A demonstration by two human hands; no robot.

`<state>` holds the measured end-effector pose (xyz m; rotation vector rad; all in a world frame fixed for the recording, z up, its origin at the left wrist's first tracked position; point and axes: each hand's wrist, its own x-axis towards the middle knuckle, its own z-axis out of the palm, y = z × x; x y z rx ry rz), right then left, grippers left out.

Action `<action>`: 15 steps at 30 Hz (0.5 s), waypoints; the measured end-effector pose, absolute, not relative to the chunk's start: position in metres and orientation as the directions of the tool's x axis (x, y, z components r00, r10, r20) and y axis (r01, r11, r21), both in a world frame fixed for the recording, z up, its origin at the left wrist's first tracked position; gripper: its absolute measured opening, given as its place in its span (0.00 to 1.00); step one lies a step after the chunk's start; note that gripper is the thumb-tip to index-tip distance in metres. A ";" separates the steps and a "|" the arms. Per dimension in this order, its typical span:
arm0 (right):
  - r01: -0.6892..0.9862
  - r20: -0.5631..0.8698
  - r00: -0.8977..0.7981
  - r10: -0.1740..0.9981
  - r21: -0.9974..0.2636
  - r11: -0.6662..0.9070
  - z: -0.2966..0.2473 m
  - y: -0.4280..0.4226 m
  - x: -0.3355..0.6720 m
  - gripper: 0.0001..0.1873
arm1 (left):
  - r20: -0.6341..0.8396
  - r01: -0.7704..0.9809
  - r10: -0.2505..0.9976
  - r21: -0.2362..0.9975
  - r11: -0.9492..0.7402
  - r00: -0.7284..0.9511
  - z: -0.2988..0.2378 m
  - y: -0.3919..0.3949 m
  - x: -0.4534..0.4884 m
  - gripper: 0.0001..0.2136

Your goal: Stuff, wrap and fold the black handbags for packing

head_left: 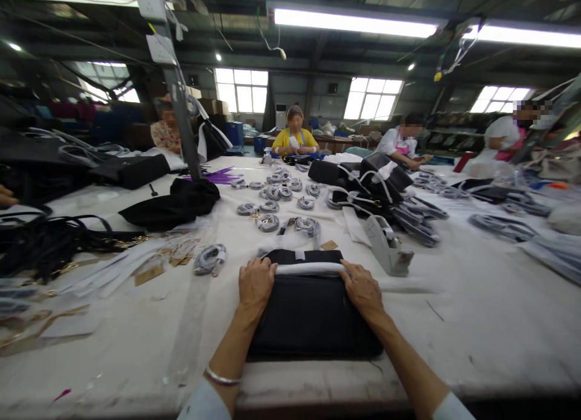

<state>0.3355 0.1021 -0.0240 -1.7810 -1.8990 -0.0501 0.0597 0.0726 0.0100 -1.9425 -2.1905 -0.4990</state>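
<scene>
A black handbag [315, 317] lies flat on the white table in front of me. Across its upper part runs a handle wrapped in white [308, 268], with a black flap beyond it. My left hand [256, 282] grips the bag at the handle's left end, fingers curled over the edge. At the right end, my right hand [363, 287] holds the bag the same way, thumb near the white wrap. Parts of the fingertips of both hands are hidden behind the bag's edge.
A tape dispenser [390, 247] stands to the right, before a pile of black bags [385, 178]. Coiled grey straps [267, 222] lie beyond my bag. Black straps [68, 238] and paper tags spread at left, near a metal post [181, 117]. Several people work around the table.
</scene>
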 end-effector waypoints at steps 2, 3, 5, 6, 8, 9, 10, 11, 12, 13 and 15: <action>0.896 0.412 0.028 0.911 -0.414 0.159 -0.024 0.103 0.336 0.20 | 0.342 0.982 0.926 0.153 0.111 -0.158 0.011 0.072 0.059 0.11; 0.873 0.425 0.037 0.905 -0.455 0.178 -0.024 0.103 0.337 0.19 | 0.352 0.981 0.922 0.159 0.112 -0.162 0.012 0.071 0.059 0.11; 0.839 0.447 0.042 0.894 -0.501 0.211 -0.023 0.103 0.338 0.18 | 0.392 0.985 0.909 0.152 0.085 -0.139 0.012 0.070 0.058 0.10; 0.838 0.454 0.041 0.890 -0.501 0.217 -0.023 0.102 0.340 0.18 | 0.418 0.989 0.902 0.140 0.054 -0.109 0.012 0.069 0.058 0.11; 0.837 0.491 0.071 0.868 -0.503 0.216 -0.020 0.100 0.344 0.18 | 0.455 0.992 0.890 0.116 -0.041 -0.016 0.010 0.068 0.057 0.11; 0.810 0.513 0.114 0.851 -0.544 0.219 -0.019 0.097 0.348 0.19 | 0.461 0.990 0.887 0.108 -0.095 0.035 0.009 0.069 0.057 0.11; 0.733 0.509 0.196 0.838 -0.644 0.219 -0.018 0.094 0.352 0.20 | 0.457 0.984 0.886 0.106 -0.143 0.080 0.007 0.069 0.057 0.11; 0.599 0.462 0.302 0.834 -0.772 0.211 -0.018 0.090 0.357 0.21 | 0.447 0.978 0.887 0.106 -0.181 0.115 0.006 0.070 0.056 0.11; 0.419 0.371 0.402 0.837 -0.888 0.192 -0.019 0.085 0.362 0.22 | 0.436 0.973 0.890 0.109 -0.204 0.138 0.005 0.071 0.056 0.11; 0.225 0.250 0.472 0.846 -0.961 0.159 -0.021 0.081 0.367 0.22 | 0.426 0.970 0.892 0.112 -0.216 0.150 0.004 0.073 0.055 0.12; -0.071 0.011 0.499 0.867 -0.996 0.053 -0.026 0.073 0.376 0.21 | 0.414 0.967 0.896 0.111 -0.228 0.164 0.003 0.076 0.053 0.13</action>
